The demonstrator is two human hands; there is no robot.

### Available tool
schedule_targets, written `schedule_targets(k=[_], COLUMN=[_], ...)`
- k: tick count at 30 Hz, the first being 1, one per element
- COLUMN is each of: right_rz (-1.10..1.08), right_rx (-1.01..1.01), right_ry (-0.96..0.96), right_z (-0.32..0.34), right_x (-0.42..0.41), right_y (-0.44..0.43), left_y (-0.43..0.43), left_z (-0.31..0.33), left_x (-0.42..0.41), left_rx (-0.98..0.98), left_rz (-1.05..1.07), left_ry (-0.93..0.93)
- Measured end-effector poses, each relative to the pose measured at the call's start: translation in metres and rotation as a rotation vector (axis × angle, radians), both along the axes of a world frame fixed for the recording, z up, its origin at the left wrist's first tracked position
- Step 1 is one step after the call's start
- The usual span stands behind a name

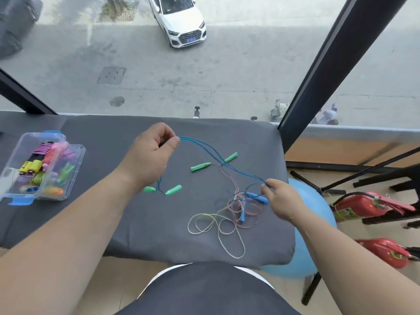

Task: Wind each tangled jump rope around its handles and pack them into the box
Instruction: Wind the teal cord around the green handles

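Multicolour rope tangle lying loose near table edge. R hand & L hand each pinching blue jump rope, stretching it out, not yet winding. Box far left holding several wound ropes; approx half done.

The left hand hides where the blue rope passes under it; the cords in the tangle cannot be told apart; the lower extinguisher is blurred.

Our left hand, raised over the worktop, pinches the blue rope; our right hand pinches it lower, toward the worktop's right edge.
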State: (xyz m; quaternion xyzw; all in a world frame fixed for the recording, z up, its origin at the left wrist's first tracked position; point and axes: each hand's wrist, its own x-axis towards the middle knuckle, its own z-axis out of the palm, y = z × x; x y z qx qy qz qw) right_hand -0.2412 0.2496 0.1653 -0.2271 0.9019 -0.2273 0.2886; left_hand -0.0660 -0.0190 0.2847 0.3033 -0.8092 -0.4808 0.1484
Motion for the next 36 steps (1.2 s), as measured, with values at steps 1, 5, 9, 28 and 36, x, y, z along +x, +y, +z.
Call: schedule_targets(k=[1,5,9,28,36], right_rz=[-0.052,-0.200,-0.231,-0.847,-0.222], right_rx=[-0.082,-0.489,-0.728,-0.589,-0.243], right_ry=[-0.034,-0.229,-0.373,-0.117,0.052], right_z=[0.008,0.062,0.119,0.103,0.064], right_x=[0.000,0.012,0.023,-0.031,0.026], right_y=[-0.001,-0.024,-0.049,-0.044,-0.025], left_y=[0.001,0.013,0.030,0.082,0.093], left_z=[-0.006,-0.039,-0.061,-0.052,-0.014], left_x=[0.001,0.010,0.011,-0.021,-0.035], left_rx=[0.004,0.026,0.508,0.539,0.924], left_rz=[-0.005,-0.029,0.165,-0.103,-0.130], left_ry=[-0.039,-0.287,-0.088,-0.231,-0.095])
